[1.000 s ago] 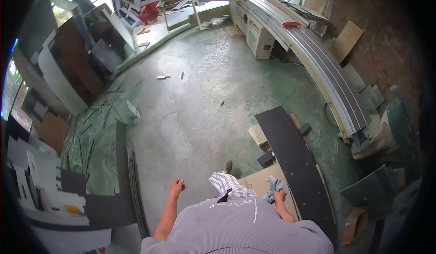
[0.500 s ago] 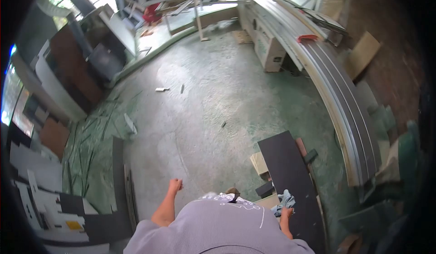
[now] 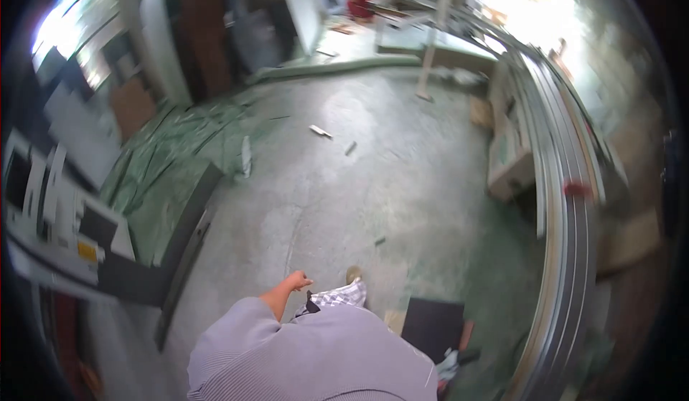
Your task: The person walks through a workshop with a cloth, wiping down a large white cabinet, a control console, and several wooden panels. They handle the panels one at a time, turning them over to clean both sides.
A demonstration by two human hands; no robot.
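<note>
My left hand (image 3: 298, 280) hangs over the concrete floor in front of my body, its fingers curled with nothing seen in them. Down at the right, a dark flat board (image 3: 433, 327) lies beside me. A light blue-grey cloth (image 3: 448, 364) is over the board's near part, and a sliver of my right hand (image 3: 441, 384) shows right behind it, closed on it. My sleeve and body hide most of that hand. A small dark block (image 3: 469, 356) sticks out by the board's right edge.
Long metal profiles (image 3: 567, 257) run along the right side, near a big pale box (image 3: 511, 161). Green sheeting (image 3: 169, 157) and dark panels (image 3: 183, 257) lie at the left. Small scraps (image 3: 321, 131) are scattered on the floor. A post (image 3: 429, 64) stands at the back.
My view has turned left, so the room has shifted right in it. The cloth and right hand have moved farther forward along the board. A shoe now shows below my clothing.
</note>
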